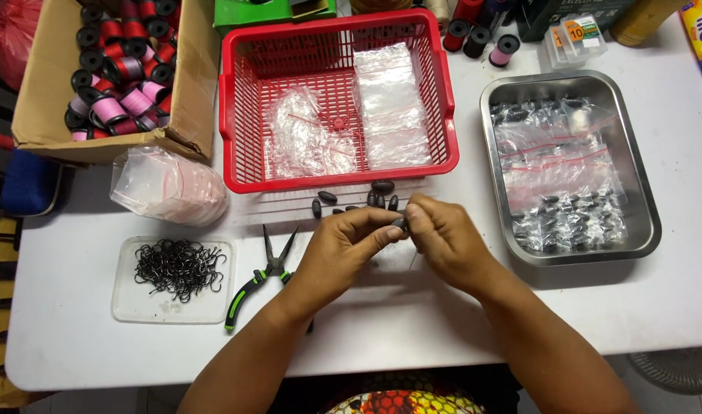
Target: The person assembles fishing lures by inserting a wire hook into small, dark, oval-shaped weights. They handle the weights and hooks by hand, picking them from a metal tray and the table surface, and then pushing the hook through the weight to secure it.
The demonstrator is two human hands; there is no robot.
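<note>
My left hand (343, 249) and my right hand (447, 241) meet over the middle of the white table (75, 337), fingertips pinched together on a small dark oval sinker (399, 224). Several more loose dark sinkers (351, 201) lie on the table just beyond my fingers, in front of a red plastic basket (336, 180) that holds clear plastic bags. Green-handled needle-nose pliers (259, 280) lie open just left of my left wrist.
A clear tray of black hooks (174, 270) sits at the left. A steel tray (642, 230) of bagged sinkers stands at the right. A cardboard box (44, 100) of thread spools and a stack of clear bags (167, 184) fill the far left.
</note>
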